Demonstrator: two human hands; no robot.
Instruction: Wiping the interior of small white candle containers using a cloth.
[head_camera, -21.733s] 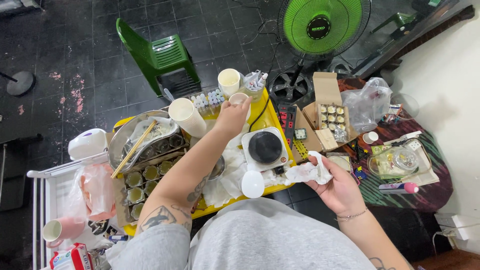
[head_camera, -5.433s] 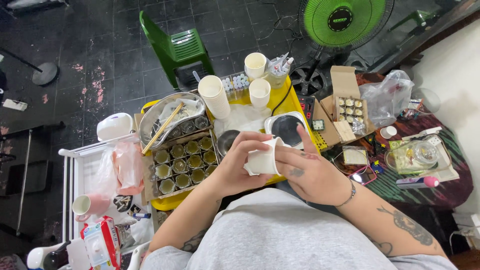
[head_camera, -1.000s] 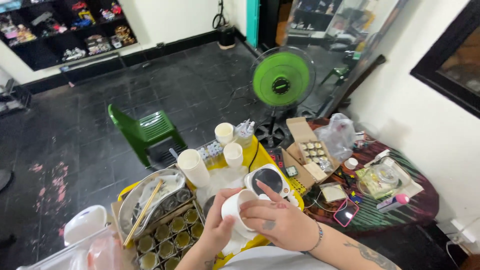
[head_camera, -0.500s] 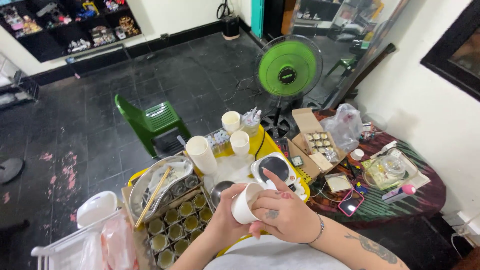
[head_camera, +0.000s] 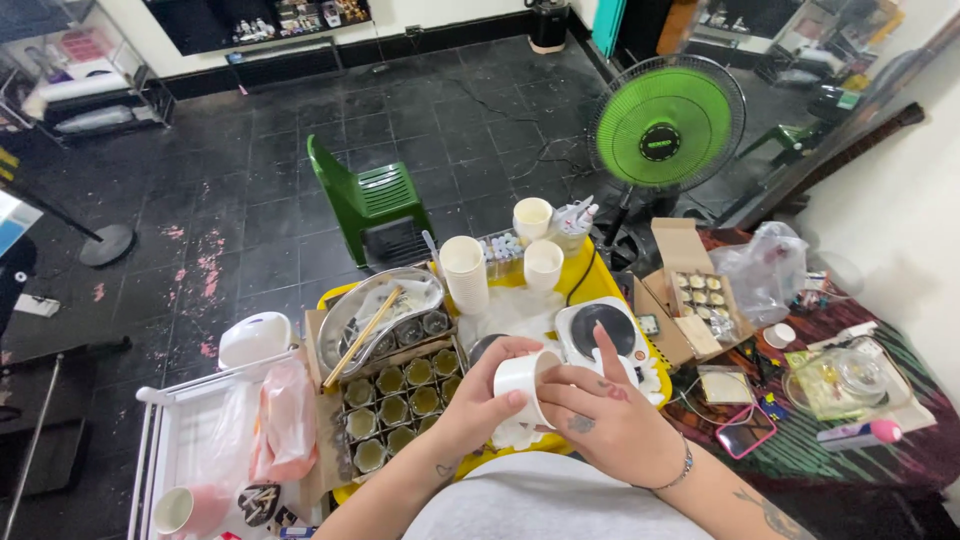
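Low in the middle of the frame, both hands hold a white paper cup (head_camera: 522, 385) tipped on its side, just above the yellow desk (head_camera: 600, 275). The left hand (head_camera: 480, 400) wraps around the cup from the left, thumb across its front. The right hand (head_camera: 600, 420) closes on it from the right with the forefinger sticking up; what its other fingers do behind the cup is hard to tell. Just beyond the cup sits a small white hot plate (head_camera: 598, 328) with a dark round top. To the left lies a box of small tins (head_camera: 395, 405), and above it a metal tray (head_camera: 385, 310) with wooden sticks. A tall stack of cups (head_camera: 463, 272) stands further up the desk, and a green fan (head_camera: 665, 125) at upper right.
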